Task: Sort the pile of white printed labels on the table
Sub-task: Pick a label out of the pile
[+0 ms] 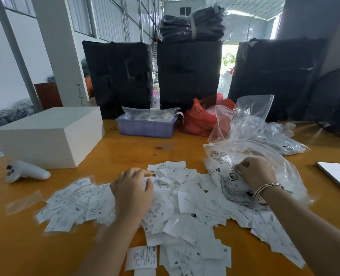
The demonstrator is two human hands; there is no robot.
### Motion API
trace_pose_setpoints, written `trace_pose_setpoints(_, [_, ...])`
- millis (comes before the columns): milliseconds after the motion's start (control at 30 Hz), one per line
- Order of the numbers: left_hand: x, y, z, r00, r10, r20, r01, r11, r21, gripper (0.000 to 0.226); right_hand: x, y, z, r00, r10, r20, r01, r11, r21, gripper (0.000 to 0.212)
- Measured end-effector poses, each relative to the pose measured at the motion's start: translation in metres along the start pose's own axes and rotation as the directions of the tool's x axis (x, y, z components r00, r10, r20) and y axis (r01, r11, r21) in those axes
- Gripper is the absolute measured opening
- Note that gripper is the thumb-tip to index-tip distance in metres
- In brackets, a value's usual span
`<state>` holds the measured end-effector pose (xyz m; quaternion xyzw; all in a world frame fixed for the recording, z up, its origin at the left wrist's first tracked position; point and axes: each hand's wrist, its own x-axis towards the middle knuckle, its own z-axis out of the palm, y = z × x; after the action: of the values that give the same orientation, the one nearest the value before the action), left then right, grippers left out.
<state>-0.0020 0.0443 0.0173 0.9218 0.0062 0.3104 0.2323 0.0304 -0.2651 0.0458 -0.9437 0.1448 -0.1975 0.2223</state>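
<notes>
The orange counter (125,148) runs wide from side to side, with 3 tall black bales (189,74) standing along its far edge. A white box (49,136) sits at the far left, and bare wood stays open between it and the blue tray (147,128) in the middle.

The pile of labels (177,208) sprawls across the near half, its long axis running left to right, from near the left edge to under the clear bags (264,140) on the right. The slips lie at every angle, some face up with size letters showing, some blank side up. A few reach the near edge of the counter.

The left hand (133,192) lies palm down on the middle of the pile, fingers loosely spread and resting on the slips, gripping nothing. The right hand (256,174), with a bracelet at the wrist, has its fingers curled, pinching the printed clear bag (230,180) at the pile's right end.

A white controller (27,172) lies at the left, and a phone (338,176) at the right edge.
</notes>
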Motion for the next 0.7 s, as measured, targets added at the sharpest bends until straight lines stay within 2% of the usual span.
trace_pose_setpoints(100, [-0.002, 0.004, -0.001, 0.999, 0.047, -0.022, -0.047, 0.998, -0.036, 0.011, 0.002, 0.001, -0.004, 0.996, -0.025, -0.080, 0.026, 1.000, 0.004, 0.037])
trace_pose_setpoints(200, [-0.004, 0.010, -0.004, 0.991, 0.120, -0.064, -0.126, 0.985, -0.118, 0.008, -0.005, -0.013, -0.014, 0.960, -0.093, -0.265, 0.143, 0.974, 0.177, 0.021])
trace_pose_setpoints(267, [-0.005, 0.016, -0.005, 0.983, 0.175, -0.049, -0.182, 0.952, -0.248, 0.017, -0.020, -0.035, -0.020, 0.930, -0.184, -0.318, 0.288, 0.903, 0.320, 0.011])
trace_pose_setpoints(300, [-0.006, 0.019, -0.007, 0.980, 0.196, -0.029, -0.194, 0.921, -0.338, 0.025, -0.030, -0.047, -0.021, 0.916, -0.254, -0.312, 0.365, 0.850, 0.380, 0.006])
trace_pose_setpoints(367, [-0.008, 0.025, -0.010, 0.976, 0.210, 0.059, -0.150, 0.845, -0.514, 0.029, -0.054, -0.068, -0.015, 0.886, -0.403, -0.230, 0.464, 0.755, 0.464, 0.017])
trace_pose_setpoints(433, [-0.010, 0.027, -0.013, 0.961, 0.209, 0.184, -0.045, 0.768, -0.638, 0.034, -0.076, -0.082, -0.001, 0.863, -0.497, -0.092, 0.469, 0.721, 0.510, 0.024])
trace_pose_setpoints(500, [-0.010, 0.025, -0.013, 0.937, 0.211, 0.279, 0.036, 0.735, -0.677, 0.049, -0.092, -0.090, 0.014, 0.854, -0.521, 0.001, 0.438, 0.719, 0.540, 0.029])
trace_pose_setpoints(567, [-0.010, 0.022, -0.012, 0.916, 0.224, 0.332, 0.056, 0.749, -0.660, 0.065, -0.099, -0.092, 0.025, 0.834, -0.552, 0.026, 0.446, 0.700, 0.557, 0.031])
trace_pose_setpoints(600, [-0.010, 0.021, -0.011, 0.906, 0.225, 0.357, 0.068, 0.757, -0.650, 0.067, -0.100, -0.093, 0.029, 0.819, -0.574, 0.026, 0.463, 0.686, 0.561, 0.029])
trace_pose_setpoints(633, [-0.010, 0.020, -0.010, 0.898, 0.222, 0.379, 0.077, 0.770, -0.634, 0.060, -0.101, -0.092, 0.032, 0.809, -0.588, 0.020, 0.475, 0.673, 0.567, 0.028])
trace_pose_setpoints(700, [-0.010, 0.020, -0.005, 0.902, 0.207, 0.379, 0.067, 0.800, -0.596, 0.026, -0.102, -0.091, 0.036, 0.811, -0.585, 0.012, 0.465, 0.656, 0.594, 0.036])
